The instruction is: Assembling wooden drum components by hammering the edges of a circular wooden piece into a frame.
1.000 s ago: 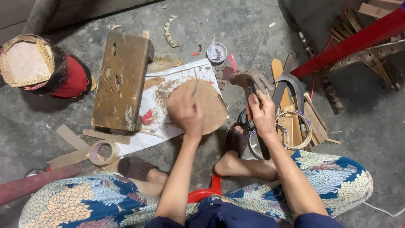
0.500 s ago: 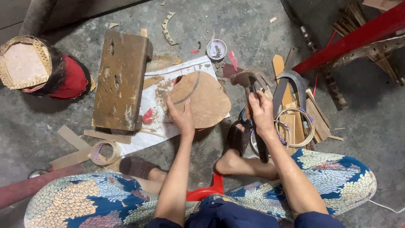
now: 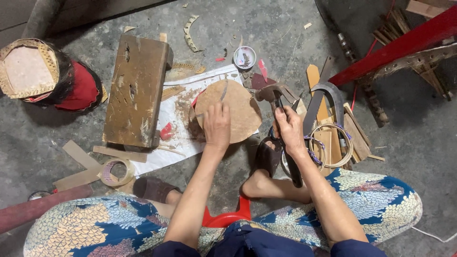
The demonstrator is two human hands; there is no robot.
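Round tan disc of thin wood or stiff board (image 3: 238, 107), flat and plain with a rough, scuffed face and a pale streak near its far edge, lies on a white sheet of paper (image 3: 173, 116) spread over the grey concrete floor (image 3: 266, 33), straight ahead of the seated person. One disc is in view. The left hand (image 3: 216, 126) rests on its near edge, fingers curled down onto the surface and pinching something thin and pale against it; what that is cannot be told. The right hand (image 3: 289, 129) is wrapped tight around the black handle of a claw hammer with a rusty brown head (image 3: 278, 102), the head lying just beside the disc's right edge.

One worn brown wooden block (image 3: 137, 90), pitted with cuts, stands just left of the disc on the paper's edge. One roll of clear tape (image 3: 115, 171) lies near the person's left knee, beside pale wooden strips. One small white round cup (image 3: 244, 57) sits beyond the disc. To the right are one hand saw with a toothed grey blade (image 3: 315, 108) and one curved dark sickle blade (image 3: 335, 97), lying over a heap of wood offcuts. One red and black hat-like form with a woven pale top (image 3: 45, 76) sits at far left. Two dark sandals show, one on each foot.
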